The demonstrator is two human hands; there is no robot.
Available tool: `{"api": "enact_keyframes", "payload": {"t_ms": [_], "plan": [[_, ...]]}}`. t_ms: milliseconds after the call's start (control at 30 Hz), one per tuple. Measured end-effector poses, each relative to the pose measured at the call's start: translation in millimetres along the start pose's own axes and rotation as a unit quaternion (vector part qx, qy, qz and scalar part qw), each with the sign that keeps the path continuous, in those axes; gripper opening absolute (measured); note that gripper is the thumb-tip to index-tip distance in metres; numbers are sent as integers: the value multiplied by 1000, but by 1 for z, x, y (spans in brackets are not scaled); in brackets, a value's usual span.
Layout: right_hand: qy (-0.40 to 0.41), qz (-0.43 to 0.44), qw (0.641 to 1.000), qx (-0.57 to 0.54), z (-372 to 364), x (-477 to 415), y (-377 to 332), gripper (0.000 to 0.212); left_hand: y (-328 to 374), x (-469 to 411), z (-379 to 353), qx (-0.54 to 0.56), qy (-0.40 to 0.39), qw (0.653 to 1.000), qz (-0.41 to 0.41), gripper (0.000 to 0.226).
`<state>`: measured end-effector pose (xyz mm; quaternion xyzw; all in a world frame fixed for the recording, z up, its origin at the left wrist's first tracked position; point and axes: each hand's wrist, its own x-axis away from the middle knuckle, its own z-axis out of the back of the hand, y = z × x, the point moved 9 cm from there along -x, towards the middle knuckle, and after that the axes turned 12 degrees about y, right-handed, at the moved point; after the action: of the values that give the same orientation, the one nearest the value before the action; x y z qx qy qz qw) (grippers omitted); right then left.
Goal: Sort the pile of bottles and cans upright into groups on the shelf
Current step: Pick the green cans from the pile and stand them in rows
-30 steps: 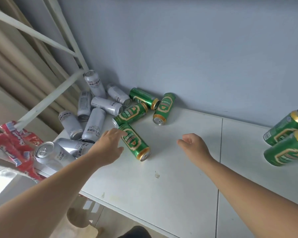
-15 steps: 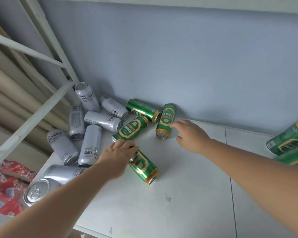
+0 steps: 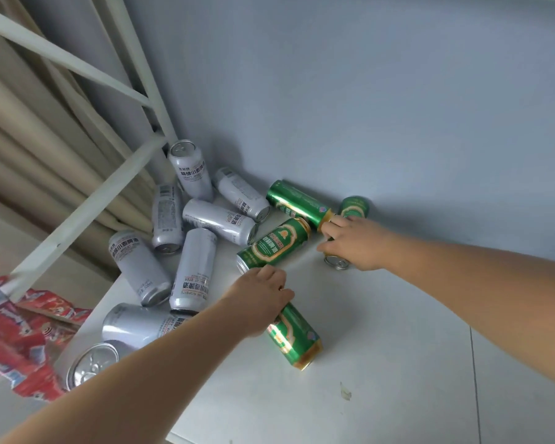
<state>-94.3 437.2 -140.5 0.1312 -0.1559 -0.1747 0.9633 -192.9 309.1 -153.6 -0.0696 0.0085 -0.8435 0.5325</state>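
The left hand (image 3: 263, 299) grips a glossy green-and-gold can (image 3: 293, 339) lying flat, while the right hand (image 3: 356, 245) curls round another green can (image 3: 354, 208) — both beside the matte silver cans (image 3: 194, 267).

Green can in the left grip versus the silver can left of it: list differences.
The green aluminium can with gold rim is held by the left grip; the silver aluminium can lies untouched. The green one lies on bare white shelf; the silver one lies among other silver cans. Both lie on their sides.
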Motion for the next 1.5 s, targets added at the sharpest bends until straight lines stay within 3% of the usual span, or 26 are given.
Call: {"api": "enact_keyframes", "payload": {"t_ms": [300, 533, 600, 767, 933, 1100, 1500], "plan": [[13, 8, 1000, -2, -10, -1, 5, 52, 1, -1, -3, 20, -3, 999, -41, 48], [94, -120, 983, -99, 18, 29, 33, 56, 2, 2, 10, 73, -20, 997, 7, 53], [143, -188, 958, -162, 29, 45, 47, 53, -1, 4, 16, 107, -13, 993, 39, 58], [228, -367, 850, -302, 36, 99, 70, 53, 2, 4, 33, 220, 18, 970, 102, 64], [281, -440, 767, -373, 35, 142, 57, 57, 6, -2, 35, 325, 53, 928, 174, 52], [324, -502, 687, -412, 44, 189, 46, 46, 24, -7, 43, 391, 87, 895, 198, 50], [403, -547, 589, -438, 50, 305, 21, 52, 121, -11, 69, 472, 110, 837, 253, 47]]}}
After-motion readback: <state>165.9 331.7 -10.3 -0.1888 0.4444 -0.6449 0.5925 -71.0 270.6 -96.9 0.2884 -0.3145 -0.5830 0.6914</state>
